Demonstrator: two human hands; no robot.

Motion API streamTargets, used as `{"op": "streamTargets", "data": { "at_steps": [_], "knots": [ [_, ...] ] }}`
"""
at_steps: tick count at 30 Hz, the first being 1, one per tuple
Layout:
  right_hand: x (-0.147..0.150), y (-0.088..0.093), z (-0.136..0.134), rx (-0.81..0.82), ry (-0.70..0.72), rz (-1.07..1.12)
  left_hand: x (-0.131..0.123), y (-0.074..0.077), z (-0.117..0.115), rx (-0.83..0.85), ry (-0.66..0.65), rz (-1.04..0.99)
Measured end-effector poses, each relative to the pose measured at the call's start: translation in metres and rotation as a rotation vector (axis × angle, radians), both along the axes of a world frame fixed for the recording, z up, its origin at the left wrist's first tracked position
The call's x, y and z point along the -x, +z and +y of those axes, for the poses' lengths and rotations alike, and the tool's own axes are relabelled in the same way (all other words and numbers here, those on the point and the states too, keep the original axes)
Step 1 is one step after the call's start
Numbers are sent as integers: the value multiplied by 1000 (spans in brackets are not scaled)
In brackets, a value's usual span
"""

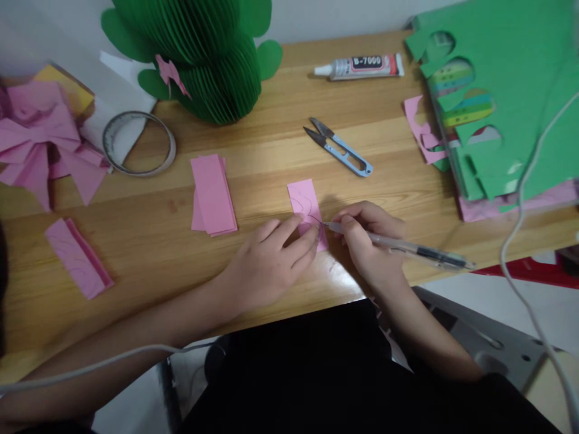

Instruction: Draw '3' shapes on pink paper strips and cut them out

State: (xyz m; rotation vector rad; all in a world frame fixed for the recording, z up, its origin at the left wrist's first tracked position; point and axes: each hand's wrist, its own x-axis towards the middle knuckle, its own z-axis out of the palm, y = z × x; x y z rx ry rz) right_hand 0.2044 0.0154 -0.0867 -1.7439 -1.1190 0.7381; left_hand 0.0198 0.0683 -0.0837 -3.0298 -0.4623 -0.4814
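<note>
A small pink paper strip [302, 193] lies on the wooden table, with curved pen lines drawn across it. My left hand [275, 259] rests flat with its fingers spread, the fingertips pressing the strip down. Between the thumb and fingers of my right hand [368, 238] is a clear-barrelled pen [407, 244], its tip at the strip's right edge. Left of my left hand sits a stack of pink paper strips [215, 196]. Farther left, a folded pink paper piece [79, 259] also carries drawn curves. Thread snips [344, 154] lie beyond my right hand.
A green honeycomb paper ornament [217, 66] stands at the back. To its left are a tape roll [169, 154] and pink paper bows [40, 135]. A glue tube [366, 67] lies near the back edge. Green paper sheets [534, 120] and a white cable [520, 199] occupy the right side.
</note>
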Motion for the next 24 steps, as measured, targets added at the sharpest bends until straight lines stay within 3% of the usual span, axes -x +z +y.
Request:
{"op": "streamTargets", "data": {
  "at_steps": [24],
  "knots": [
    [-1, 1, -3, -47, 31, -77, 1, -4, 1, 15, -35, -30]
  ]
}}
